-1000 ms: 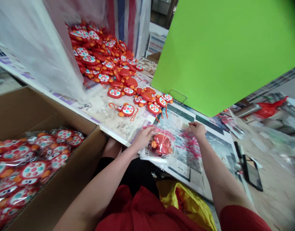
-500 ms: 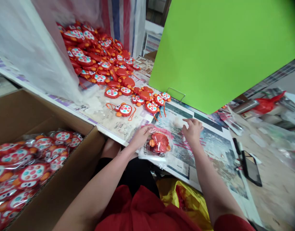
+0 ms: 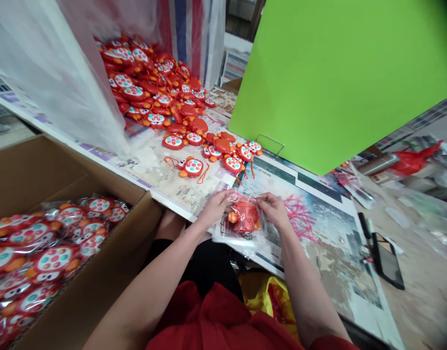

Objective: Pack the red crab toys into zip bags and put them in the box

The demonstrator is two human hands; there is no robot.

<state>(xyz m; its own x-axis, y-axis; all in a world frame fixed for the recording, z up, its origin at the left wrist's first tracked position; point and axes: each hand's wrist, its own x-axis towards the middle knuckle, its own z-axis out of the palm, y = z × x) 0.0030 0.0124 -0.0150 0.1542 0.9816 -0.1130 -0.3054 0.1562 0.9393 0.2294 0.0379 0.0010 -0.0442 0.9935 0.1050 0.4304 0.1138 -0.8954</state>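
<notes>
A long bench (image 3: 154, 177) covered with stained printed paper runs across the view, and over its far edge, right of centre, stands a flat, bright green panel (image 3: 336, 82). At the bench's far left, a translucent white plastic sack (image 3: 59, 68) hangs beside woven material striped red, blue and white (image 3: 190, 39). Against the near left edge sits an open brown cardboard box (image 3: 114, 262), holding red toys wrapped in clear film (image 3: 52, 257). A heap of loose red turtle-like toys (image 3: 154, 92), with orange parts and dotted white ovals, spills from the sack towards the middle. Along the near edge lies a glossy sheet printed with blue-grey scenery and pink coral (image 3: 333, 228); below that edge is a shiny yellow bag (image 3: 270, 296).

The left hand (image 3: 215, 208) pinches the upper left part of a clear plastic bag (image 3: 247, 197), and the right hand (image 3: 275, 209) pinches its upper right part, fingertips drawn together on both. Right of the sheet lies a black, phone-like device (image 3: 389, 260). Inside the bag, between the hands and near the bench's front edge, a red rounded toy with an orange knob (image 3: 245, 216) lies flat, its plain red side up
</notes>
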